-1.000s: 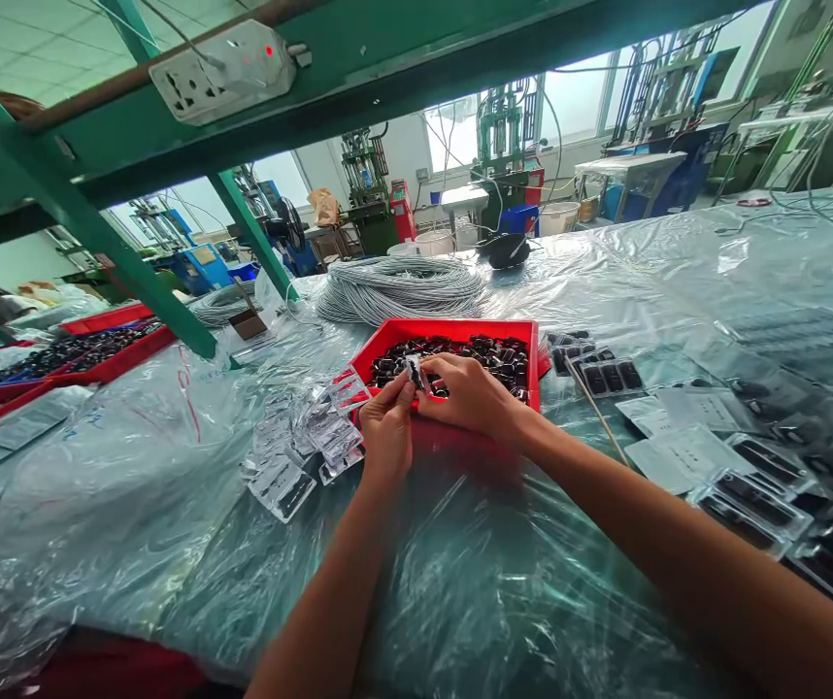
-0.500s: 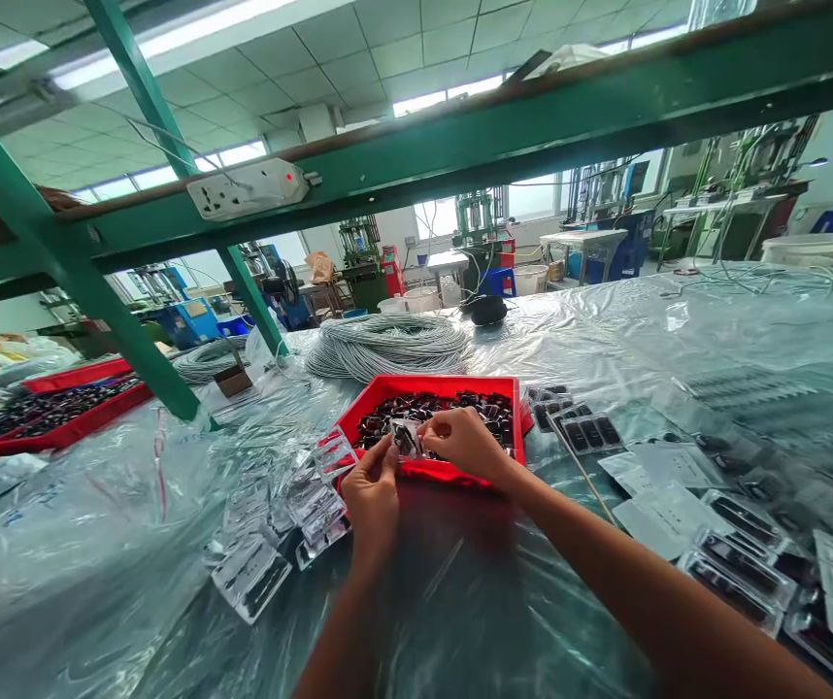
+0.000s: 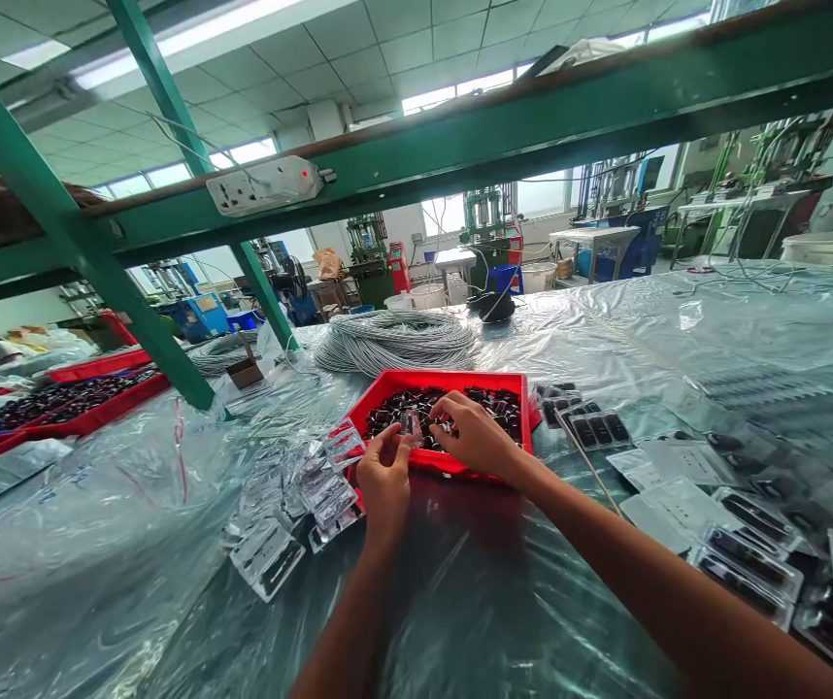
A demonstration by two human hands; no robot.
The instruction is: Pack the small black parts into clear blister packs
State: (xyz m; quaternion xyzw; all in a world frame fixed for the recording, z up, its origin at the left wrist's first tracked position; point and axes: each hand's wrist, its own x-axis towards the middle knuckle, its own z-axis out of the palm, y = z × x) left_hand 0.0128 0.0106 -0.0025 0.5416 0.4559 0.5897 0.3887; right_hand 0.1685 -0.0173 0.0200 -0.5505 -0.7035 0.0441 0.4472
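My left hand pinches a small clear plastic blister pack upright between thumb and fingers, with something dark inside it. It is at the front left of a red bin full of small black parts with shiny bits. My right hand hovers over the bin just right of the pack, fingers curved and apart; glinting parts show between them, and I see nothing firmly held. Left of the bin lies a heap of clear blister packs, some with dark contents.
Right of the bin are black trays, a thin stick, white cards and more packs. Behind it lies a coil of grey cable. A green beam carrying a power strip crosses above.
My right hand's fingers have come away from the pack and opened over the parts. The left hand still holds the pack, now turned more narrow to view. The camera view has shifted slightly.
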